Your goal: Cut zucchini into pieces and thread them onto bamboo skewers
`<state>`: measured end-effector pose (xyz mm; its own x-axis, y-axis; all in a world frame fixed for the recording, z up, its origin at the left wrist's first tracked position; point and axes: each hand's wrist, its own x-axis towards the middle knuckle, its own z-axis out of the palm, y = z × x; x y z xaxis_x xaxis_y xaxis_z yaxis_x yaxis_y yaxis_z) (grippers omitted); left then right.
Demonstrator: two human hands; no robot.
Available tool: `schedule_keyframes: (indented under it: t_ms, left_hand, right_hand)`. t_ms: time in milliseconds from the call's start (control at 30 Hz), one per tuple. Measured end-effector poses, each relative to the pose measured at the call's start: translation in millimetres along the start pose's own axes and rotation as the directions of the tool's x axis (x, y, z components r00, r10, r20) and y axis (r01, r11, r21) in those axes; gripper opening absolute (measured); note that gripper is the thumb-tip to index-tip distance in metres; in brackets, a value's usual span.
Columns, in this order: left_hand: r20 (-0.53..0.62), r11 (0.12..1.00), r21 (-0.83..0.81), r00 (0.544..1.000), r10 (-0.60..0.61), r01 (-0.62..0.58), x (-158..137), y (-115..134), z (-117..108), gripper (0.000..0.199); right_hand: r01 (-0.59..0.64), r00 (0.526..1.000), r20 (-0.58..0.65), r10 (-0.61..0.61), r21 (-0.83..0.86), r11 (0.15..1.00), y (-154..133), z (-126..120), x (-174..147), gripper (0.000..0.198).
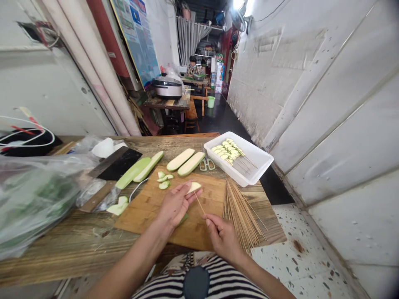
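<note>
My left hand (179, 201) pinches a pale green-edged slice of vegetable (195, 187), perhaps zucchini, above the cutting board (140, 218). Between the fingers of my right hand (222, 232) is a thin bamboo skewer (200, 204), slanting up so its far end meets the slice; whether it has pierced it I cannot tell. A few cut slices (163, 178) lie on the board's far left part. Behind the board are halved pale green vegetables (181, 160), cut faces up. To the right, a fan of loose skewers (241, 216) rests partly over the board's edge.
A white plastic tub (262, 160) holding skewered slices (229, 150) stands at the table's far right corner, beside scissors (207, 164). A cleaver (116, 162) lies left, near a clear bag of greens (46, 195). Farther back, a person (193, 68) sits at another table.
</note>
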<state>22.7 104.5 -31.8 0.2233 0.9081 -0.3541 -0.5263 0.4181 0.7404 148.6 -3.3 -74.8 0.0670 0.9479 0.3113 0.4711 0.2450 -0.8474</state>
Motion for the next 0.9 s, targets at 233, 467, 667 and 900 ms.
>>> schedule_keyframes:
  t_ms: [233,467,667,900]
  left_hand:
    - [0.055,1.000,0.004,0.998,-0.027,0.026,-2.5,1.7,-0.2,0.013]
    - [0.089,0.995,-0.034,0.992,-0.091,0.094,-7.1,5.6,1.0,0.015]
    - [0.060,0.978,-0.093,0.982,-0.180,0.185,-7.8,7.8,2.7,0.012]
    - [0.064,0.967,-0.096,0.971,-0.229,0.235,-11.0,9.6,5.0,0.009]
  right_hand:
    - [0.026,1.000,-0.001,-0.026,-0.017,1.000,-2.2,-1.9,1.6,0.025]
    - [0.048,0.999,-0.001,-0.048,-0.029,0.998,-7.1,-4.5,2.6,0.026]
    - [0.055,0.998,-0.002,-0.055,-0.030,0.998,-5.7,-4.3,1.3,0.025]
    - [0.057,0.998,-0.013,-0.058,-0.021,0.998,-4.3,-3.1,-0.7,0.025]
